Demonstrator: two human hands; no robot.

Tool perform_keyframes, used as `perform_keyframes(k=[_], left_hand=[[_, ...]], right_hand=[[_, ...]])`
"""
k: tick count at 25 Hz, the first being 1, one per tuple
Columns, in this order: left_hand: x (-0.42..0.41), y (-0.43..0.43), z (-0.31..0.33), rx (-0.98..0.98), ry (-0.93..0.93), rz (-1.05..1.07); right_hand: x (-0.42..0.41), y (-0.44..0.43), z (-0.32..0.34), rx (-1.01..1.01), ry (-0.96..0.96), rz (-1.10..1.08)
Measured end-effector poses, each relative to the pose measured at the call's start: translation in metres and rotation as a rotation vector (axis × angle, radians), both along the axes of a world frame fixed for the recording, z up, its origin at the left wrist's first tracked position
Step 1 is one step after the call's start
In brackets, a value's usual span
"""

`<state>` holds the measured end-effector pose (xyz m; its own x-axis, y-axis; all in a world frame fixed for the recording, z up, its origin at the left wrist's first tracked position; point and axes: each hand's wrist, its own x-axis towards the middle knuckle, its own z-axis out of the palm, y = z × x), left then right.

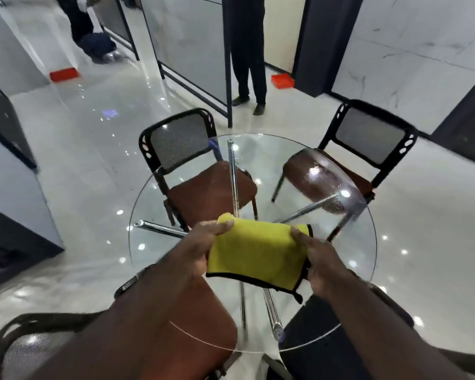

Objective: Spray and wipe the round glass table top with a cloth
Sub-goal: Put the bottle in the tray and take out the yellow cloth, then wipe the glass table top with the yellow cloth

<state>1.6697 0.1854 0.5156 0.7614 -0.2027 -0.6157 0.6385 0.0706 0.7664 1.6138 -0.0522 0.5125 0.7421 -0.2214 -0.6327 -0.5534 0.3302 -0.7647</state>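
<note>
A yellow cloth [254,252] with a black hem is stretched between both hands above the middle of the round glass table top [365,259]. My left hand [200,249] grips its left edge, thumb on top. My right hand [317,260] pinches its right edge. A patch of wet droplets [327,182] sits on the glass at the far right. Chrome legs [234,182] show through the glass. No spray bottle is in view.
Two black mesh-back chairs with brown seats stand at the far side, one left [181,141] and one right [373,135]. Another chair [22,341] is at the near left. Two people stand beyond [251,64], by glass partitions. Red floor mats [64,74] lie farther back.
</note>
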Motion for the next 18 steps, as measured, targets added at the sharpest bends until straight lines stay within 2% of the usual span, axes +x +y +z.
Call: perform_keyframes(k=[3, 6, 8, 9, 11, 13, 16, 18], left_hand=[[0.007, 0.017, 0.004, -0.046, -0.141, -0.089], [0.016, 0.020, 0.007, 0.045, -0.266, -0.092], [0.020, 0.019, 0.005, 0.156, -0.338, -0.098], [0.022, 0.020, 0.004, 0.247, -0.407, -0.145], [0.021, 0.020, -0.001, 0.579, -0.627, -0.333], [0.015, 0.017, -0.006, 0.865, -0.811, -0.488], [0.010, 0.019, -0.009, 0.950, -0.798, -0.513], [0.006, 0.032, -0.013, 0.780, -0.678, -0.434]], right_hand=[[0.001, -0.018, -0.004, -0.065, -0.074, -0.004], [-0.002, -0.027, -0.002, -0.189, -0.237, -0.011], [-0.003, -0.030, -0.006, -0.308, -0.372, 0.174], [-0.003, -0.029, -0.007, -0.462, -0.402, 0.325], [0.000, -0.025, -0.012, -0.845, -0.347, 0.583], [0.004, -0.018, -0.012, -1.046, -0.307, 0.721], [0.011, -0.021, -0.017, -1.113, -0.247, 0.834], [0.010, -0.028, -0.028, -0.992, -0.234, 0.844]])
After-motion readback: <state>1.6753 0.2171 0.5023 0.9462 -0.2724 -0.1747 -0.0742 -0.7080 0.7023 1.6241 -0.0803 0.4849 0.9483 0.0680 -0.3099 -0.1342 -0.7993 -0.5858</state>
